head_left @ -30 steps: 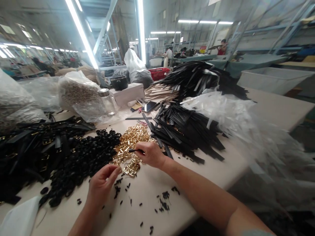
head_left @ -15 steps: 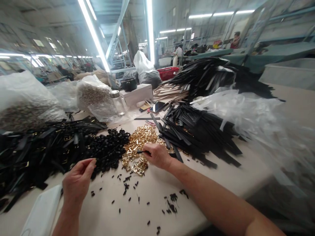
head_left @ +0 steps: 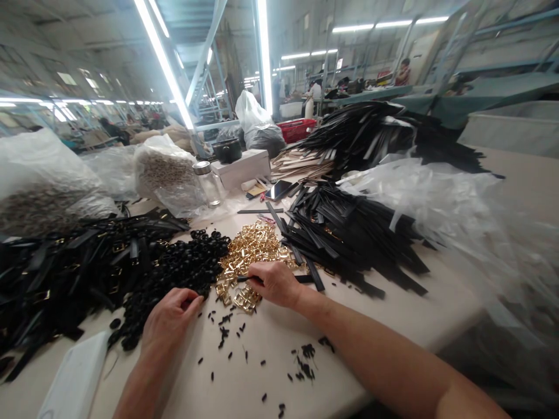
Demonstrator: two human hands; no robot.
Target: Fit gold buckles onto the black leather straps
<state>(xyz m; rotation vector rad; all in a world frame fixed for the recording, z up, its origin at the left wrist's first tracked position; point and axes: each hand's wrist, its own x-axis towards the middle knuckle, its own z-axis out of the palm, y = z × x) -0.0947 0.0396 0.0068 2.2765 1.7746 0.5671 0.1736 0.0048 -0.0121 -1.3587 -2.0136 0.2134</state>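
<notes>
My right hand [head_left: 276,283] is closed around a black strap [head_left: 304,279], whose dark tip pokes out past the fingers over a heap of gold buckles [head_left: 251,247]. The rest of the strap trails out behind the hand to the right. My left hand [head_left: 172,314] rests at the near edge of a pile of small black loops [head_left: 194,256], fingers curled in and thumb and fingertips close together. Whatever it may pinch is too small or hidden to make out.
Black straps with buckles [head_left: 56,273] are heaped at the left, bare straps [head_left: 345,238] at the right. Small black scraps [head_left: 304,364] dot the table [head_left: 244,384]. A white box [head_left: 76,378] lies near left; a glass jar [head_left: 208,183] and phone [head_left: 279,189] stand behind.
My left hand has moved right and slightly down, to the front edge of the black loops. My right hand has shifted slightly left and down with the strap.
</notes>
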